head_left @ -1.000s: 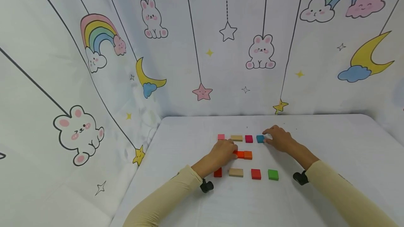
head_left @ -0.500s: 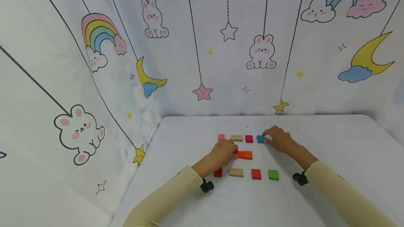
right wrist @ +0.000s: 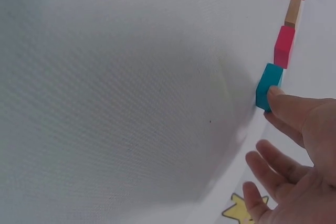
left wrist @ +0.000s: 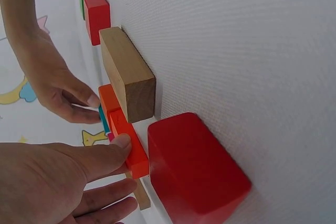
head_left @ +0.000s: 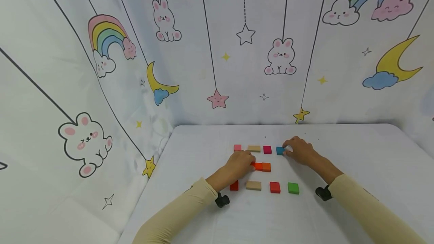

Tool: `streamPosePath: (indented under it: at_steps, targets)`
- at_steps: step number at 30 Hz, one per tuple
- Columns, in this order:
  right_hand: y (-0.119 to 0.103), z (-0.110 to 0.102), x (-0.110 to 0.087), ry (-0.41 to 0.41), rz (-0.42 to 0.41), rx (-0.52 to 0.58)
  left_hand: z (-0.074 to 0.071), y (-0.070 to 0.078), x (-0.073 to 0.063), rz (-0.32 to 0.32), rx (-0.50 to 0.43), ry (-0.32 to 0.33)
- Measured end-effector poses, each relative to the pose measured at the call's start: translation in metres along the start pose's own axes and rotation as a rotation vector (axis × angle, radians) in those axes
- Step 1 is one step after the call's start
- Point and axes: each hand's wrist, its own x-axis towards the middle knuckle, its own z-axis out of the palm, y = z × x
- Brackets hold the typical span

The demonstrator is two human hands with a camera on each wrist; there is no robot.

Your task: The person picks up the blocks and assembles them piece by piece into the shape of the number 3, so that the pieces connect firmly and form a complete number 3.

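Note:
My left hand (head_left: pixel 238 163) pinches the left end of a bright orange-red block (left wrist: pixel 129 145) between thumb and fingers. That block lies end to end with a darker orange block (head_left: pixel 266 167) in the middle row. At the right end of the far row, my right hand (head_left: pixel 301 150) pinches a blue block (right wrist: pixel 269 86) by its right side, its other fingers spread apart from it. Left of the blue one stand a crimson block (head_left: pixel 267 150), a plain wood block (head_left: pixel 254 148) and a pink block (head_left: pixel 237 147), partly behind my left hand.
Nearer me runs another row on the white table (head_left: pixel 190 221): a dark red block (head_left: pixel 234 185), partly covered by my left wrist, a wood block (head_left: pixel 253 185), a red block (head_left: pixel 275 187) and a green block (head_left: pixel 293 188). A patterned curtain (head_left: pixel 190 59) hangs behind the table.
The blue block and my right hand have shifted very slightly toward me and to the right. My left hand and the other blocks have stayed put.

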Motion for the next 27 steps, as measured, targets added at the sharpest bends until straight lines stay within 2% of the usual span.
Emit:
streamPosePath:
  at_steps: [27]
  targets:
    - [-0.0068,-0.0017,-0.0097,-0.061,-0.004,0.069,0.0000,0.0011,0.0014,-0.010,-0.001,-0.008]
